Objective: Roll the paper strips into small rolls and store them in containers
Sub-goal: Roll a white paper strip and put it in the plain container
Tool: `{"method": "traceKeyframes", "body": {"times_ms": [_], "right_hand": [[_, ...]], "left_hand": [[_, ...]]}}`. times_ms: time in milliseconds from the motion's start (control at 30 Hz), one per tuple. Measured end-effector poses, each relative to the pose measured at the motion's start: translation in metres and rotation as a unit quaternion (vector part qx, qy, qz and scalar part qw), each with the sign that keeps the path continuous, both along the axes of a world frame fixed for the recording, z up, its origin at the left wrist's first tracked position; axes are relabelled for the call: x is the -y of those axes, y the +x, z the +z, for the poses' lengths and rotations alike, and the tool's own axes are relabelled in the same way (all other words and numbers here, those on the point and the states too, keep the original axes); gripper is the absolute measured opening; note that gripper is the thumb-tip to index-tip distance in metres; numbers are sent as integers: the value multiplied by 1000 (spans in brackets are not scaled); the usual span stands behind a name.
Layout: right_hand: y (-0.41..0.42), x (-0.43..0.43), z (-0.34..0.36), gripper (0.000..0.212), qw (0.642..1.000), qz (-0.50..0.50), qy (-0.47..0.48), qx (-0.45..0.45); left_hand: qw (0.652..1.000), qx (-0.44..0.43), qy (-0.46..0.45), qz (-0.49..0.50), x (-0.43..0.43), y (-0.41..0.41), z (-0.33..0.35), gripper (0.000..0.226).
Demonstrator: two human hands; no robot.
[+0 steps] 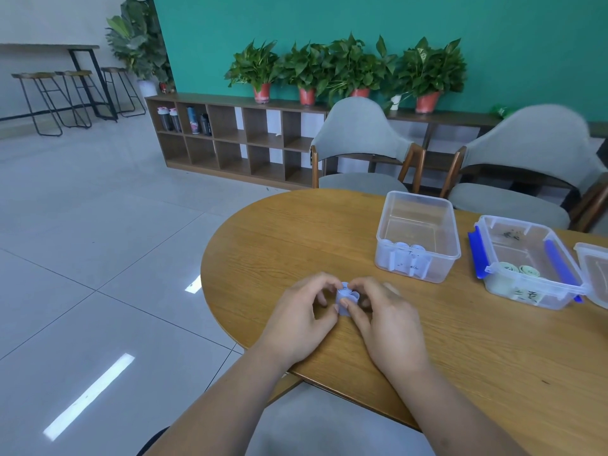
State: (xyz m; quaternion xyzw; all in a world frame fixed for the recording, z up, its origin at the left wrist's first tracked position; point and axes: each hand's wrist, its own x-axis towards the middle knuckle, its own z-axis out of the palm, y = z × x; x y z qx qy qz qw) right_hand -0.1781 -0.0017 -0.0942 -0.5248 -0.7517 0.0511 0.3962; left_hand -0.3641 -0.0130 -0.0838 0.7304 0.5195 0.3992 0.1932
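A small light blue paper roll (344,297) stands between my two hands near the rounded left end of the wooden table (296,232). My left hand (304,319) pinches it from the left with thumb and fingers. My right hand (383,319) pinches it from the right, thumb across its front. To the right stands a clear container (417,236) with several light blue rolls in its near end. Further right, a clear container with blue clips (529,261) holds pale green rolls.
A third clear container or lid (595,274) is cut off at the right edge. Two grey chairs (362,149) stand behind the table. A low wooden shelf (230,139) with potted plants runs along the green wall. Tiled floor lies to the left.
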Motion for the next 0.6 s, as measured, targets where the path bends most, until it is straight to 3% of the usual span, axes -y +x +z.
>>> {"method": "traceKeyframes", "body": {"times_ms": [133,367,600], "right_hand": [[-2,4,5,14,999,-11,25,34],[-6,7,8,24,994,-25,75,80],[-1,1,1,19,998,-18,12,54]], "left_hand": [[1000,2,1,-1,-1,-1,-2,32],[999,-28,29,4,-2,1,-4,23],[999,-40,-9,1,5,2,2,29]]}}
